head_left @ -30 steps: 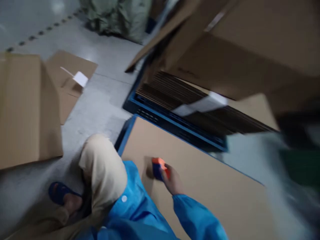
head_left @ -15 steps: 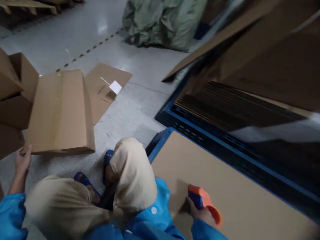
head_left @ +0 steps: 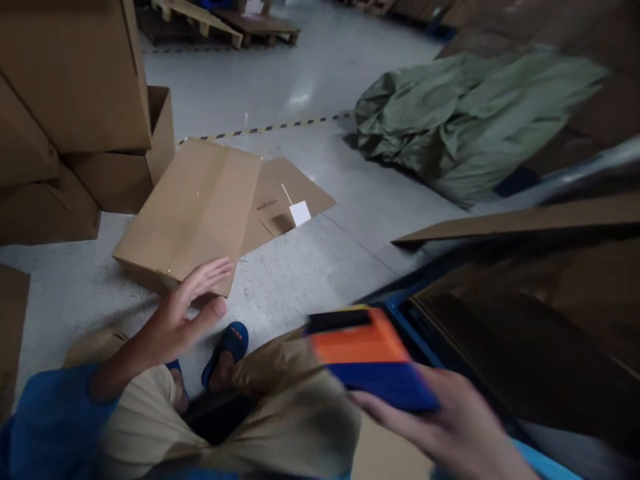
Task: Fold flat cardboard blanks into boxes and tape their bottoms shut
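My left hand [head_left: 187,310] is open, its fingers stretched out over the near right corner of a taped carton [head_left: 193,207]. Whether the fingertips touch the cardboard I cannot tell. The carton lies on the floor, a strip of tape running down its middle. My right hand [head_left: 440,413] grips an orange and blue tape dispenser [head_left: 367,357] with a black end, blurred by motion and held up over my right knee. A flat cardboard sheet [head_left: 285,193] with a white label [head_left: 300,213] lies partly beneath the carton's right side.
Large brown boxes [head_left: 75,73] are stacked on the left. To the right, a blue pallet [head_left: 400,303] bears stacked cardboard. A green sack [head_left: 450,113] sits at the back right, near striped floor tape [head_left: 280,127]. Wooden pallets [head_left: 260,27] stand far back.
My left hand has let go of the carton's near left corner and moved right, over its near right corner. My right hand has lifted the tape dispenser off the cardboard. The view has swung left.
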The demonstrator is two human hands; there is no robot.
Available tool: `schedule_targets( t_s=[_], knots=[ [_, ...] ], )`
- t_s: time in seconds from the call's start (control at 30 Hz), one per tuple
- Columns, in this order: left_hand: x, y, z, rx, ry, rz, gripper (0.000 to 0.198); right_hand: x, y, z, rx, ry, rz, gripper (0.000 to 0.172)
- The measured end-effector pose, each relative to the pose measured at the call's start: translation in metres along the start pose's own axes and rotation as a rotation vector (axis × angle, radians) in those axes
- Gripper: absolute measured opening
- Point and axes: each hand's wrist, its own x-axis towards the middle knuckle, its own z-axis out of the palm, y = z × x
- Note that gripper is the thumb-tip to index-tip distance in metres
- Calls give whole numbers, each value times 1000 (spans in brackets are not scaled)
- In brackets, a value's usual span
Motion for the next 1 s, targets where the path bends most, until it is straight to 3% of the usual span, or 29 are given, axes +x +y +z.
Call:
schedule_targets(
  t_s=[0.1, 0.17, 0.3, 0.4, 0.53, 0.73, 0.8, 0.87, 1.0],
  knots=[
    [-19, -4, -7, -73, -31, -85, 60, 39, -71, 30, -7, -321, -311, 32],
    [-34, -13, -18, -98, -43, -166, 50, 55, -89, 55, -5, -403, -386, 27],
    [-58, -34, -28, -46, 18, -261, 35, 70, -83, 88, 0, -537, -344, 25],
    [-59, -49, -30, -42, 88, -281, 30, 71, -80, 98, 5, -602, -315, 24],
    [-47, -66, -39, -218, 3, -371, 25, 68, -93, 102, 53, -694, -291, 28],
    [-30, -54, -62, -84, 198, -261, 21, 78, -121, 106, 122, -685, -151, 43],
    [-25, -46, -84, 20, 274, -243, 21, 88, -128, 100, 125, -697, -156, 45],
    [-22, -41, -118, 127, 423, -253, 19, 100, -129, 87, 106, -747, -114, 49],
    [-30, -44, -214, 248, 769, -268, 28, 116, -96, 51, -19, -856, 60, 56]
  ],
)
